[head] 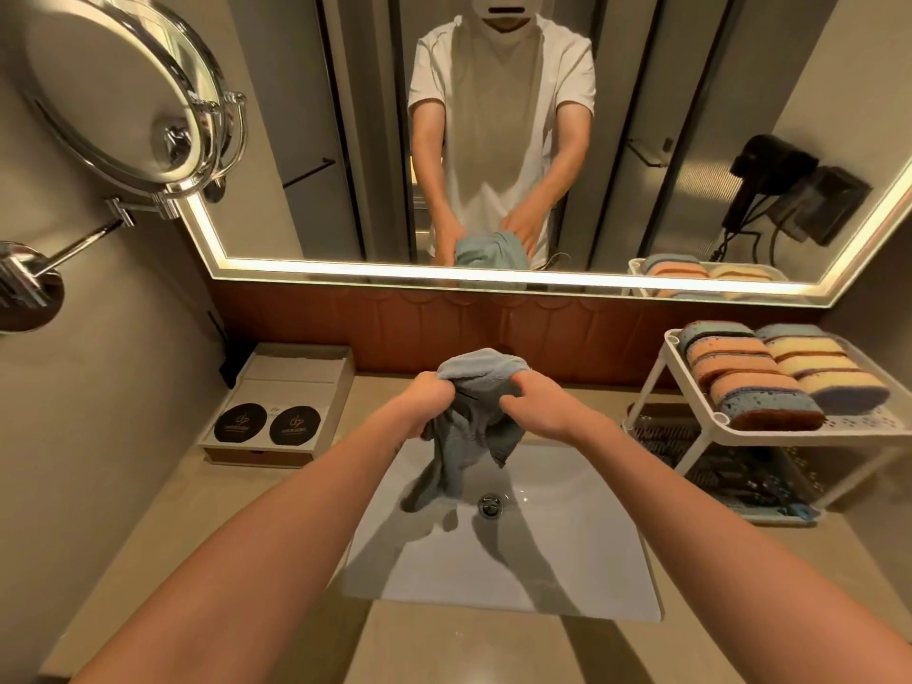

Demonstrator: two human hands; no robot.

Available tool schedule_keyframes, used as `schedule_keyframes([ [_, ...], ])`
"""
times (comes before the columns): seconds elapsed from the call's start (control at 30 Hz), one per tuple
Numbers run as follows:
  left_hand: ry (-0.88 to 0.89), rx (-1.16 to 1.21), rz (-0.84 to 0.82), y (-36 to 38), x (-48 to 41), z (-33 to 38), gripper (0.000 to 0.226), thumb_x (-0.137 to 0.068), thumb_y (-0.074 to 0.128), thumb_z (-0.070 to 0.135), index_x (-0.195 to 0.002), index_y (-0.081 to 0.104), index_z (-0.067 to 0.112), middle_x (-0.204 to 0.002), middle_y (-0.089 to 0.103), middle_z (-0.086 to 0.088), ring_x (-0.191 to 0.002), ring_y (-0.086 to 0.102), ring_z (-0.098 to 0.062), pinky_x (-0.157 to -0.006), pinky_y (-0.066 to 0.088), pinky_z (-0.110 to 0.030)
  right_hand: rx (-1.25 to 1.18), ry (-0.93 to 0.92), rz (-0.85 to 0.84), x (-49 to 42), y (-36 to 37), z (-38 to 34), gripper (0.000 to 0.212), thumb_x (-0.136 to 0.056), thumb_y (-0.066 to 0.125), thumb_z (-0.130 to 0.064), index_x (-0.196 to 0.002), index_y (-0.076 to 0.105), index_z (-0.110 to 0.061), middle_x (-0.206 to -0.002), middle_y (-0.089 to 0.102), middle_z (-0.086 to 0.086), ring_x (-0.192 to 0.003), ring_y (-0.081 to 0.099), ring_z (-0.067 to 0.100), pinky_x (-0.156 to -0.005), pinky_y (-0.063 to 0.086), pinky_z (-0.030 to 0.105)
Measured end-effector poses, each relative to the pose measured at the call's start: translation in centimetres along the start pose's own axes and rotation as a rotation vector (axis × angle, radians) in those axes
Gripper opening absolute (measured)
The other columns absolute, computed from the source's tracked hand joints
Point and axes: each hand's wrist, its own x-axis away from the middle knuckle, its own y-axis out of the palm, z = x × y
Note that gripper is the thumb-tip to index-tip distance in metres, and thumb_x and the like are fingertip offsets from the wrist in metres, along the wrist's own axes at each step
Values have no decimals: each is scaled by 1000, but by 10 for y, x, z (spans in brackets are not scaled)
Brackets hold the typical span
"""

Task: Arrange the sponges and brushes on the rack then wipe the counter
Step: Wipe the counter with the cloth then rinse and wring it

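Head view, beige counter (222, 525) and white sink (567, 560) nearest, grey-blue cloth (469, 431) held bunched above the basin, gripped by left hand (425, 404) and right hand (535, 407) with fingers curled, sponges (755, 377) laid in rows on the top shelf of the white rack (652, 382) at right, brushes (664, 439) below, mirror (345, 140) behind.

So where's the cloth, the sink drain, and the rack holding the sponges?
cloth (481, 370): head view, on its bunched upper fold.
sink drain (490, 506): head view, on its metal middle.
rack (858, 421): head view, on the bare perforated front of its top shelf.
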Motion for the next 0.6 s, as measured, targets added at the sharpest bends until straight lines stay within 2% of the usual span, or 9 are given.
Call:
schedule_keyframes([
  [0.03, 37, 27, -23, 0, 0, -1, 32, -102, 35, 12, -124, 58, 11, -110, 66, -13, -89, 61, -24, -75, 50, -35, 33, 21, -32, -1, -1, 3, 37, -89, 51, -14, -124, 63, -16, -118, 61, -1, -109, 56, 18, -95, 49, 35],
  [0.1, 128, 63, -70, 0, 0, 0, 34, -101, 38, 9, -122, 64, 17, -109, 70, -10, -93, 64, -20, -73, 53, -31, 138, 100, -41, -4, -2, 9, 16, -89, 57, -23, -86, 67, -11, -83, 61, 2, -79, 57, 20, -74, 51, 40],
  [0.17, 207, 64, -81, -1, 3, 3, 31, -100, 42, 6, -112, 68, 20, -105, 70, -6, -97, 64, -21, -75, 53, -30, 250, 209, 28, -5, -1, 12, 41, -86, 64, -46, -66, 57, -11, -65, 56, 1, -64, 55, 19, -58, 44, 33],
  [0.23, 285, 13, -83, -2, 5, 9, 30, -97, 43, 1, -106, 66, 17, -105, 67, -7, -103, 63, -24, -85, 53, -34, 432, 314, 166, -5, 2, 9, 53, -80, 62, -70, -71, 58, -18, -73, 63, -2, -70, 61, 17, -62, 47, 30],
  [0.3, 350, -54, -107, -1, 11, 15, 33, -95, 41, -2, -107, 65, 16, -105, 67, -8, -98, 63, -20, -84, 53, -32, 597, 389, 282, -4, 4, 5, 66, -75, 58, -82, -95, 63, -19, -98, 66, 2, -94, 63, 22, -77, 50, 35],
  [0.4, 454, -129, -129, -2, 18, 22, 31, -93, 40, -4, -107, 64, 9, -99, 65, -13, -85, 58, -18, -74, 49, -28, 423, 224, 384, -11, 7, 5, 77, -72, 77, -64, -124, 52, -14, -122, 54, 7, -113, 51, 25, -90, 50, 38],
  [0.47, 483, -140, -136, -5, 19, 24, 25, -95, 40, -1, -104, 63, 6, -97, 63, -14, -85, 56, -19, -75, 47, -29, 83, -7, 195, -13, 5, 6, 72, -77, 84, -40, -136, 48, -18, -126, 55, 2, -113, 55, 19, -92, 52, 34],
  [0.53, 485, -166, -121, -9, 18, 23, 23, -95, 40, 1, -95, 61, 11, -91, 60, -9, -84, 55, -18, -77, 45, -30, -81, -104, 59, -13, 5, 6, 47, -87, 76, -24, -129, 55, -23, -115, 64, -3, -100, 61, 13, -86, 53, 33],
  [0.6, 480, -199, -69, -14, 13, 20, 18, -95, 42, 5, -90, 57, 13, -91, 58, -6, -89, 55, -22, -82, 45, -38, -71, -130, 102, -15, 8, 6, 22, -92, 69, -19, -114, 63, -22, -101, 66, -5, -90, 61, 11, -80, 52, 35],
])
